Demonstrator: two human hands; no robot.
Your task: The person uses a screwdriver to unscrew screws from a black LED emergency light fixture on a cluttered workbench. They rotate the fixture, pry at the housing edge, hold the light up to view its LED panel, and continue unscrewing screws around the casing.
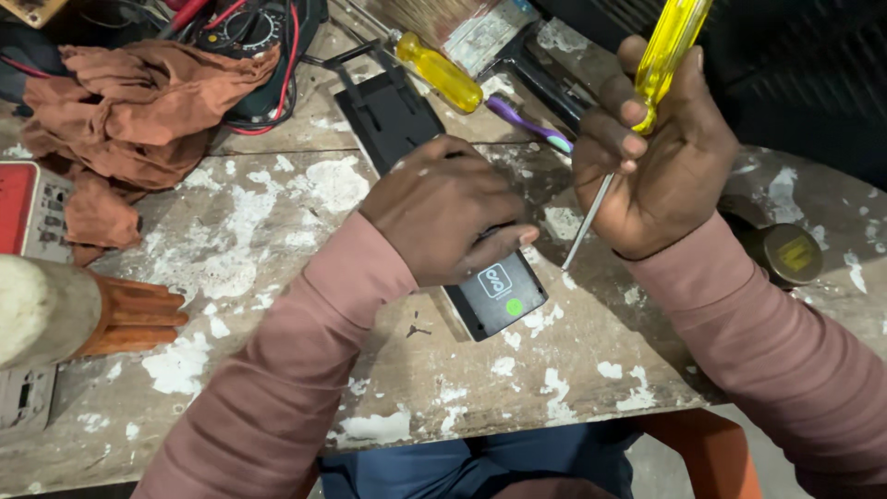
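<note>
Left hand (443, 217) clamped flat over black device (499, 298) at bench centre. Right hand (661, 162) closed around yellow screwdriver (647, 92), shaft slanting down-left, tip just right of device.

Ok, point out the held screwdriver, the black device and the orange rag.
Screwdriver (667, 46), head view, on its yellow handle.
Black device (499, 298), head view, on its end below the left hand.
Orange rag (139, 102), head view, on its bunched middle.

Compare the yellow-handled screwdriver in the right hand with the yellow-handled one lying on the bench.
The held screwdriver is gripped in the right hand, tilted with its tip pointing down; the bench screwdriver lies flat, untouched. The held one shows a thin bare shaft; the other's shaft is mostly hidden. Both have translucent yellow plastic handles.
</note>
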